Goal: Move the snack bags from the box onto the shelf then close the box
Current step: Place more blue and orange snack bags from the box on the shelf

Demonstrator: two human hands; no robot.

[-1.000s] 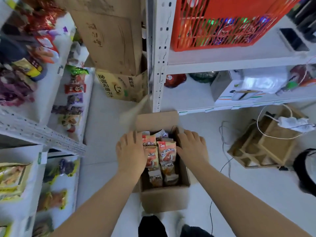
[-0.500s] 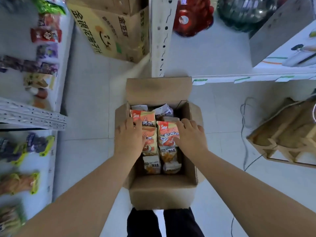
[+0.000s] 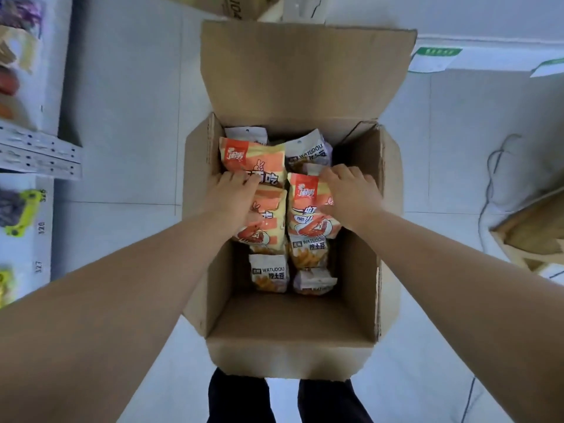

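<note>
In the open box [image 3: 290, 322], the left hand [image 3: 235, 195] curled its fingers over an orange bag [image 3: 270, 222]. The right hand [image 3: 349, 193] pinched the neighbouring bag [image 3: 305, 219].

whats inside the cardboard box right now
It holds orange shrimp-print snack bags and white WATUDOU bags; left hand and right hand touch the orange ones. Anything beneath the bags is covered.

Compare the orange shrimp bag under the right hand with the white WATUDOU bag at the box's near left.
The orange shrimp bag is orange and cream, the WATUDOU bag white-topped with fries pictured. The orange shrimp bag looks larger than the WATUDOU bag. The right hand touches the orange shrimp bag, not the WATUDOU bag. Both sit in the open box.
</note>
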